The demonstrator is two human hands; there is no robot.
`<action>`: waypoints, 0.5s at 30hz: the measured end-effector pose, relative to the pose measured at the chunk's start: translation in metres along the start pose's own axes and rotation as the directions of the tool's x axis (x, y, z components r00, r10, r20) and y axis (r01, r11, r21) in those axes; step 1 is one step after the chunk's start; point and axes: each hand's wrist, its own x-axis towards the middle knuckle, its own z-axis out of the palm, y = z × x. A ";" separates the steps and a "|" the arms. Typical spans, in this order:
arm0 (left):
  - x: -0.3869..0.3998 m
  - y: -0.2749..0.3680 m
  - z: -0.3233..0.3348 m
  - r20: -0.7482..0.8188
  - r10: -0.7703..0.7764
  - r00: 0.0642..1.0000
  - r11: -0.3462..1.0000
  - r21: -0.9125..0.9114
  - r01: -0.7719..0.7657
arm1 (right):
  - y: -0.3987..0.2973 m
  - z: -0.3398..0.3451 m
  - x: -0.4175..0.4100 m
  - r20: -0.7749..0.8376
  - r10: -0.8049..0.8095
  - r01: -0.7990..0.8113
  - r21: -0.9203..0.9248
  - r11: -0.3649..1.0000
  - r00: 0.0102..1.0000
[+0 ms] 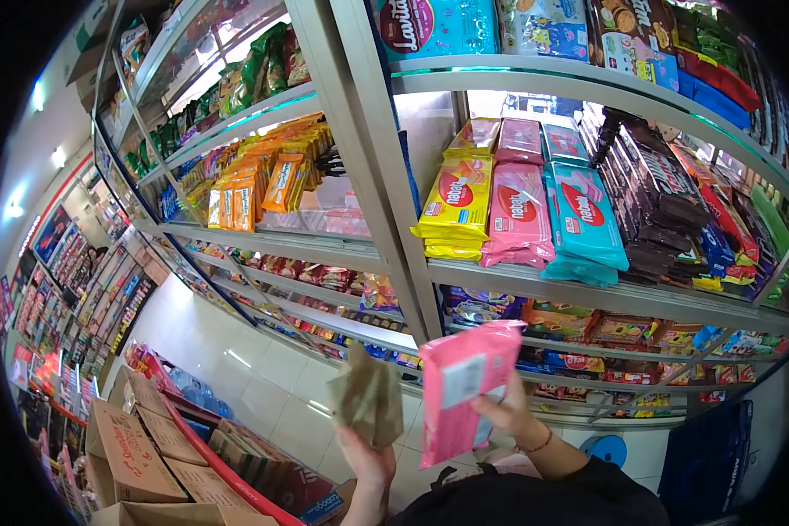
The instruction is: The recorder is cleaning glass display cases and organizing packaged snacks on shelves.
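Note:
My right hand [511, 409] grips a pink plastic wafer packet [448, 424], its back with a white printed panel turned towards me. Left of it, my left hand [368, 457] holds up a crumpled olive-brown cloth [368, 398]; the two do not touch. Beyond both hands, on a metal-framed glass shelf, stand stacks of Nabati wafer packets: yellow [457, 197], pink [518, 210] and teal [585, 210]. Dark brown packets [657, 174] stand to the right of the teal ones.
A metal upright [375, 158] divides the shelving. Orange snack packets [237, 197] fill the left bay. Cardboard boxes [128, 454] stand at lower left by a red curved rim [204, 447]. On the tiled floor [263, 388] sit a blue round stool [608, 450] and a dark blue crate [703, 454].

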 end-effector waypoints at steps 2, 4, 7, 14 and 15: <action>-0.002 0.000 0.013 0.155 0.125 0.980 0.965 0.211 -0.156 | -0.007 0.018 -0.003 0.019 0.021 -0.019 -0.061 0.998 1.000; 0.010 0.013 0.066 0.466 0.259 0.846 0.733 0.476 -0.486 | -0.002 0.036 -0.003 0.042 0.004 0.001 -0.121 0.993 0.999; 0.011 0.013 0.059 0.428 0.198 0.882 0.645 0.620 -0.446 | -0.006 0.037 -0.005 -0.005 0.057 -0.058 -0.097 0.994 0.998; 0.006 0.019 0.054 0.675 0.061 0.735 0.374 0.667 -0.644 | -0.005 0.025 0.002 -0.160 0.024 -0.034 -0.059 0.998 0.987; 0.004 0.019 0.056 0.690 0.003 0.724 0.362 0.674 -0.644 | -0.004 0.020 0.003 -0.203 0.039 -0.051 -0.052 0.997 0.978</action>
